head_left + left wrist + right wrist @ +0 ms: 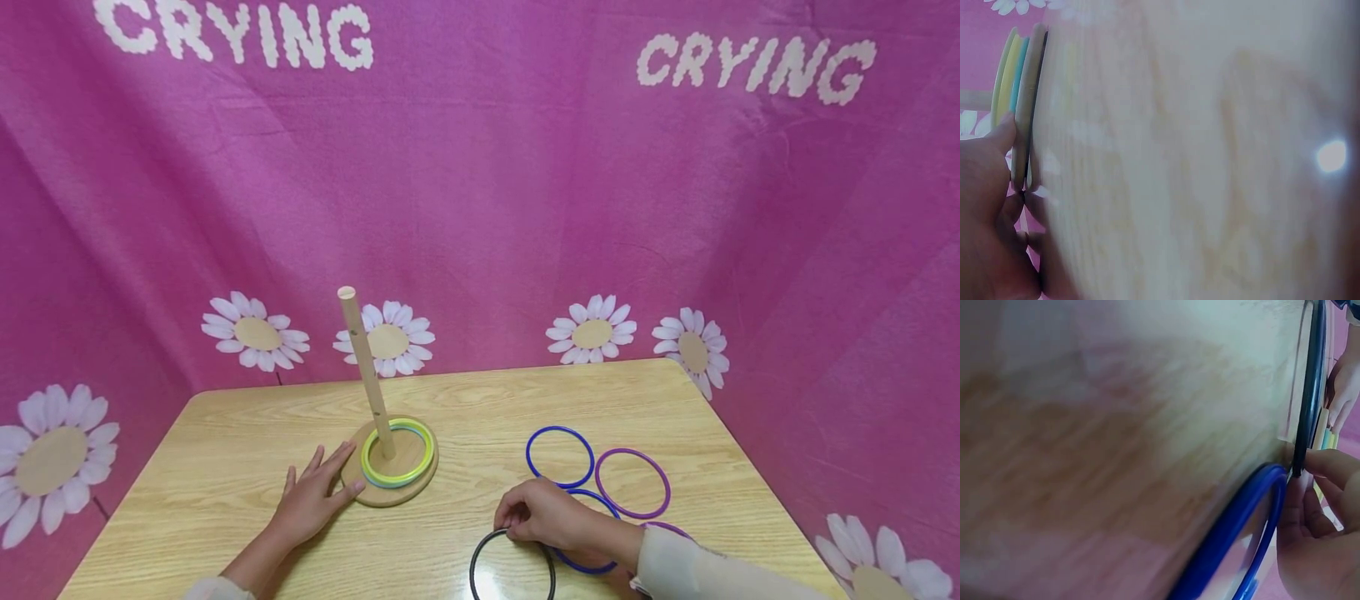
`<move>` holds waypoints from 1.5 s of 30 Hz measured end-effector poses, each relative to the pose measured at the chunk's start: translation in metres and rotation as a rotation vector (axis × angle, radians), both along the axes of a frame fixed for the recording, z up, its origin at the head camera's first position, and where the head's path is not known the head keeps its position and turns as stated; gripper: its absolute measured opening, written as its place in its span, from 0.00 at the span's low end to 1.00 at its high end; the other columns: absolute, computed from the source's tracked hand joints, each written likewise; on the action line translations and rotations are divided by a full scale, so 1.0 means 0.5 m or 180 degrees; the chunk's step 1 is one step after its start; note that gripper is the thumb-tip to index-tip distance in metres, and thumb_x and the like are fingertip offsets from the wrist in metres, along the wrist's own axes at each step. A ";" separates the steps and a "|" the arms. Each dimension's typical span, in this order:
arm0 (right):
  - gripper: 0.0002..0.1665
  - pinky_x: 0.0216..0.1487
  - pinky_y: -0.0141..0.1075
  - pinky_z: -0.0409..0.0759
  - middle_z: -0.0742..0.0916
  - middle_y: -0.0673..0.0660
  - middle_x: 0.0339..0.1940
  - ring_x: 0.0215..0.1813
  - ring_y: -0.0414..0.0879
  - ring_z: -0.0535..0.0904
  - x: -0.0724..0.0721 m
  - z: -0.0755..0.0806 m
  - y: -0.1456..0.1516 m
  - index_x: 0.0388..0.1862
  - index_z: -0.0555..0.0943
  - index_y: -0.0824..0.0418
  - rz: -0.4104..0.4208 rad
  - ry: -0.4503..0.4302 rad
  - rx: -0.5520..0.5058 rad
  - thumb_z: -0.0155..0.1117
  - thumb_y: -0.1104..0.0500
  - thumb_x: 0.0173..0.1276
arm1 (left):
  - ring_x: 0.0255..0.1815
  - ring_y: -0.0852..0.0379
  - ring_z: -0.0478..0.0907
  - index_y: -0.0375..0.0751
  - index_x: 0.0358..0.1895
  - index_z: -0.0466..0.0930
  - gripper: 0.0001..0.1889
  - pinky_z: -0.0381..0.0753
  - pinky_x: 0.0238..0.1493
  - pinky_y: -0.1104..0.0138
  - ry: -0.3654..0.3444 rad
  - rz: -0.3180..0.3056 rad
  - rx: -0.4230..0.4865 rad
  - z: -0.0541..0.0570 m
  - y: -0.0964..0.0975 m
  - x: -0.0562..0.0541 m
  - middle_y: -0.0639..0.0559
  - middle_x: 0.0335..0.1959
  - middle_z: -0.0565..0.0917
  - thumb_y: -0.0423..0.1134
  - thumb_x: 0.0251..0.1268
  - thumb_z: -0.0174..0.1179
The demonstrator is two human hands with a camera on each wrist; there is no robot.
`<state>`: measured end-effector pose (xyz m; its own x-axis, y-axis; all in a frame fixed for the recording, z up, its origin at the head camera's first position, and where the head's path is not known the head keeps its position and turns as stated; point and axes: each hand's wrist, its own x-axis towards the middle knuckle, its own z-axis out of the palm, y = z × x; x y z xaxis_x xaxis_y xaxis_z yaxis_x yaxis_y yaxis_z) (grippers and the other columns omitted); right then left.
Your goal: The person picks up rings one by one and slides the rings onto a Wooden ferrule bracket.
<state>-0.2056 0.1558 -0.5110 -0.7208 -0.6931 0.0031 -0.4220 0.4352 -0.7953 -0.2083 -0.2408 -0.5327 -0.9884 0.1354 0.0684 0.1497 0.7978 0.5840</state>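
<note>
"What does the head view show?"

"On the tabletop (480, 400), a round wooden base (386, 497) stands with yellow rings (432, 450) around its post (362, 358). The left hand (309, 504) touches the base, its grip relaxed, fingers spread, holding nothing. At the near edge, the right hand (551, 517) pinches the far side of a black ring (473, 567). Blue rings (528, 457) and purple rings (668, 492) lie to the right."

"And the left wrist view?"

"The base appears edge-on, a teal ring (1019, 72) between it and the yellow rings. The thumb rests at the rim."

"The right wrist view?"

"Thumb and fingertips grasp the black ring. A blue ring (1229, 531) is just beside; I can't tell whether they touch."

"Which step is this?"

"Picking up the black ring, I'd judge. The next move seems to call for a firm pinch and a lift clear of the blue one."
</note>
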 end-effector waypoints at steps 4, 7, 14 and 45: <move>0.13 0.35 0.25 0.79 0.85 0.42 0.26 0.31 0.28 0.77 -0.002 0.004 -0.006 0.34 0.89 0.58 -0.0036 -0.0059 0.0006 0.71 0.75 0.60 | 0.82 0.29 0.48 0.43 0.79 0.64 0.39 0.32 0.70 0.23 0.0007 0.0004 -0.0002 0.000 0.000 0.000 0.43 0.80 0.65 0.59 0.72 0.61; 0.11 0.36 0.25 0.80 0.85 0.43 0.26 0.31 0.28 0.77 -0.006 0.006 -0.010 0.34 0.89 0.60 -0.0010 -0.0045 -0.0044 0.71 0.75 0.60 | 0.82 0.29 0.48 0.44 0.80 0.64 0.39 0.32 0.71 0.23 0.0011 0.0006 -0.0011 0.000 -0.001 0.000 0.44 0.80 0.65 0.59 0.72 0.61; 0.12 0.37 0.26 0.82 0.85 0.43 0.27 0.32 0.30 0.79 -0.032 0.029 -0.025 0.34 0.89 0.60 -0.0123 0.0042 -0.0095 0.69 0.76 0.60 | 0.82 0.29 0.47 0.43 0.80 0.64 0.39 0.31 0.70 0.23 -0.0001 0.0012 -0.0014 -0.002 -0.002 -0.002 0.44 0.80 0.64 0.59 0.72 0.61; 0.08 0.35 0.27 0.79 0.89 0.63 0.35 0.33 0.38 0.81 -0.183 0.310 -0.143 0.42 0.88 0.67 -0.1088 0.0572 -0.0985 0.70 0.72 0.64 | 0.82 0.28 0.49 0.42 0.79 0.65 0.39 0.32 0.70 0.23 0.0045 -0.0006 -0.0042 -0.001 0.001 0.000 0.41 0.79 0.64 0.59 0.73 0.61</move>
